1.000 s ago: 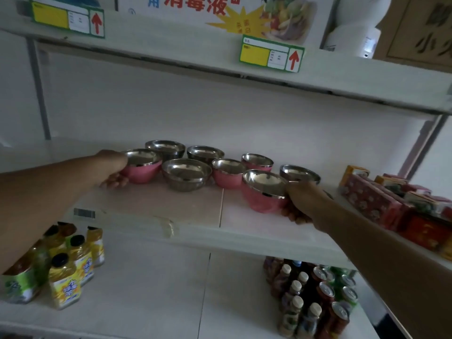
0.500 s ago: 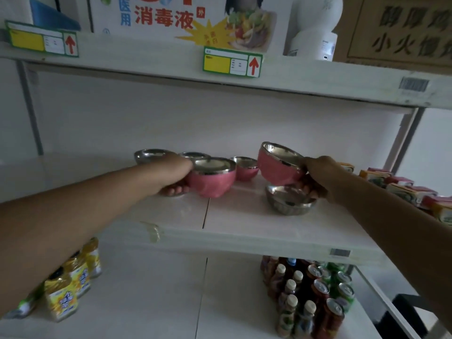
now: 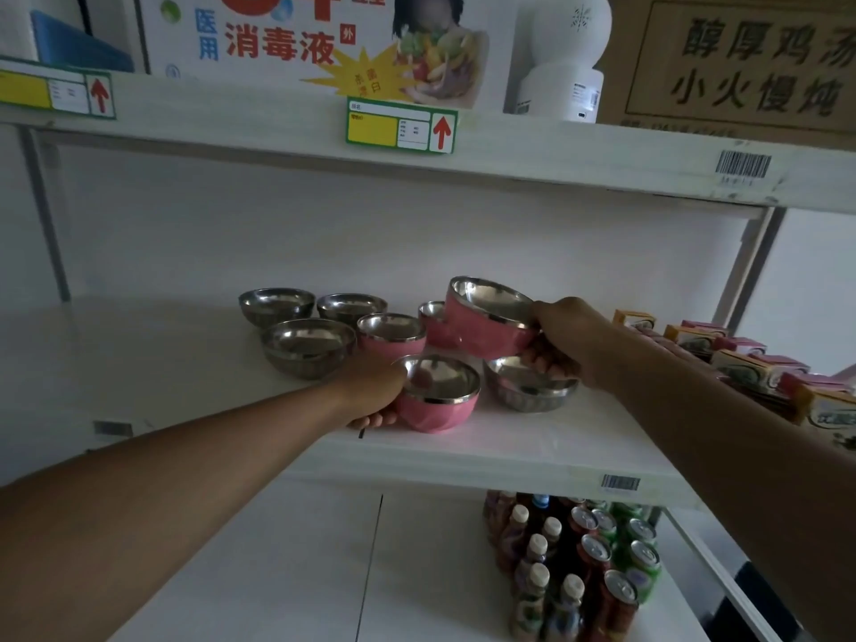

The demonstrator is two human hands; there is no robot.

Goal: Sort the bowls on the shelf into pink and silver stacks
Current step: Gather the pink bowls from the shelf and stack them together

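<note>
On the middle shelf (image 3: 532, 451), my left hand (image 3: 370, 391) grips a pink bowl (image 3: 437, 410) resting near the front edge. My right hand (image 3: 563, 335) holds a second pink bowl (image 3: 486, 326) tilted in the air, above a silver bowl (image 3: 528, 391). Two more pink bowls stand behind: one (image 3: 391, 340) in the middle, another (image 3: 433, 324) partly hidden by the lifted bowl. Three silver bowls sit to the left: a front one (image 3: 308, 347) and two at the back (image 3: 277, 307) (image 3: 351, 308).
Red and yellow boxes (image 3: 741, 363) crowd the shelf's right end. The upper shelf (image 3: 509, 155) hangs low overhead with price tags. Bottles and cans (image 3: 574, 563) stand on the lower shelf at right. The left part of the middle shelf is bare white.
My left hand has carried its pink bowl rightward and forward and set it on the shelf near the front. My right hand keeps its pink bowl raised above the silver one.
</note>
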